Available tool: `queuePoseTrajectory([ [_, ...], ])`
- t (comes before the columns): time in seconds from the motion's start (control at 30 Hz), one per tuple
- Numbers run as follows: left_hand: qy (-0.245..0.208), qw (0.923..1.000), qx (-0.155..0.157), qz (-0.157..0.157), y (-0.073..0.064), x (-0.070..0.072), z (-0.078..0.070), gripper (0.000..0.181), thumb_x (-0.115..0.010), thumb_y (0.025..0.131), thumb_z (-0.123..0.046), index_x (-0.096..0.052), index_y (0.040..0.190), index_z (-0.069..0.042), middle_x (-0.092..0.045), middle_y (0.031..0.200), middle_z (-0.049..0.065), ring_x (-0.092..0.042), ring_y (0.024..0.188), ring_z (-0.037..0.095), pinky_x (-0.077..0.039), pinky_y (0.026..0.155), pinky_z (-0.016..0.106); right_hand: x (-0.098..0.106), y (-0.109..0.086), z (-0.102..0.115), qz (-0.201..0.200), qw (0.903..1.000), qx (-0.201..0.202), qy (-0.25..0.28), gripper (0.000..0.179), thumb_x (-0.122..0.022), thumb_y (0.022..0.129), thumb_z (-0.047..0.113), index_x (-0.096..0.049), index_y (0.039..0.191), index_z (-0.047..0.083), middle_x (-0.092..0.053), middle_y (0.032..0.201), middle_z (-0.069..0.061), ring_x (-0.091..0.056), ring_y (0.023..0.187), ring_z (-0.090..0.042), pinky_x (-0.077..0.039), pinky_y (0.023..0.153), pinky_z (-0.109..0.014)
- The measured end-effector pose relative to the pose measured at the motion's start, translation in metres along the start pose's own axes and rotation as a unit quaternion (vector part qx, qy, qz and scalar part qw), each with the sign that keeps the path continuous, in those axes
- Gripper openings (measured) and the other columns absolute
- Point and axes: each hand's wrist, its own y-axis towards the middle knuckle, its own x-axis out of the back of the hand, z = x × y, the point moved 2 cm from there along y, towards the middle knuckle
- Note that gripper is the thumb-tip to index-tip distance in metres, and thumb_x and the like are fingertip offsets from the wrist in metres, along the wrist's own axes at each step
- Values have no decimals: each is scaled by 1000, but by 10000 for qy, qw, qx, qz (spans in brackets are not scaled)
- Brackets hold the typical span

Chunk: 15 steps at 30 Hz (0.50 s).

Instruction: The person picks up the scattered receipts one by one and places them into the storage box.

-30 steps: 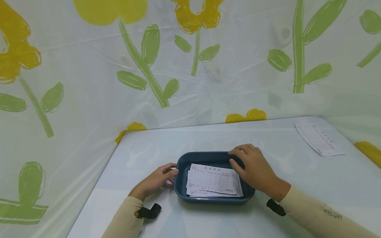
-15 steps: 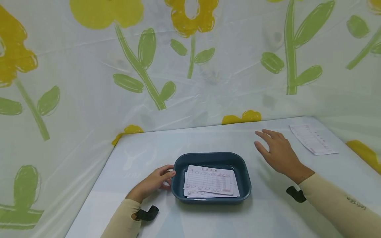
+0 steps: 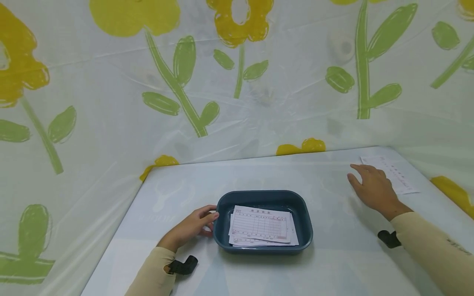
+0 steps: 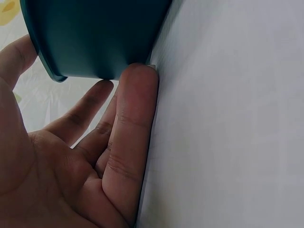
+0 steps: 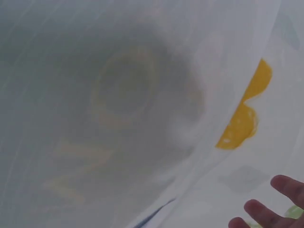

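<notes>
A dark teal plastic tray point(image 3: 263, 250) rests on the table, with several printed paper slips point(image 3: 259, 224) stacked inside. My left hand point(image 3: 192, 226) lies at the tray's left end; the left wrist view shows its fingertips against the tray's outer wall point(image 4: 99, 38) and the thumb at the rim. Over the table on the right, my right hand point(image 3: 375, 191) is held with fingers extended, and it holds nothing. It overlaps the near left part of a single printed slip point(image 3: 401, 179) at the far right. In the right wrist view only its fingertips point(image 5: 259, 206) show.
The pale table point(image 3: 207, 176) ends at the back against a hanging white cloth point(image 3: 289, 82) printed with yellow flowers and green leaves. Black straps with small mounts point(image 3: 183, 265) sit at both wrists below beige sleeves.
The right hand has left the tray's right rim and moved right, to the single slip. The left hand has stayed at the tray's left end; the slips inside keep their place.
</notes>
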Motion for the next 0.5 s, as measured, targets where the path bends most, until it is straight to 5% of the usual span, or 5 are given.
queuePoseTrajectory([
  [0.27, -31, 10000, 4, -15, -1, 0, 1, 61, -52, 103, -42, -40, 148, -3, -61, 117, 14, -61, 91, 17, -60, 84, 39, 3, 3, -29, -99, 9997, -208, 46, 62, -30, 107, 41, -42, 143, -8, -36, 143, -41, -31, 123, -66, -30, 93, -79],
  [0.5, -32, 10000, 48, -34, -2, 0, 2, 62, -52, 102, -44, -41, 148, -4, -61, 119, 14, -61, 92, 17, -60, 83, 38, 7, 5, -53, 235, 9981, -557, -129, 58, -33, 107, 34, -37, 144, -10, -33, 143, -43, -30, 123, -66, -30, 97, -79],
])
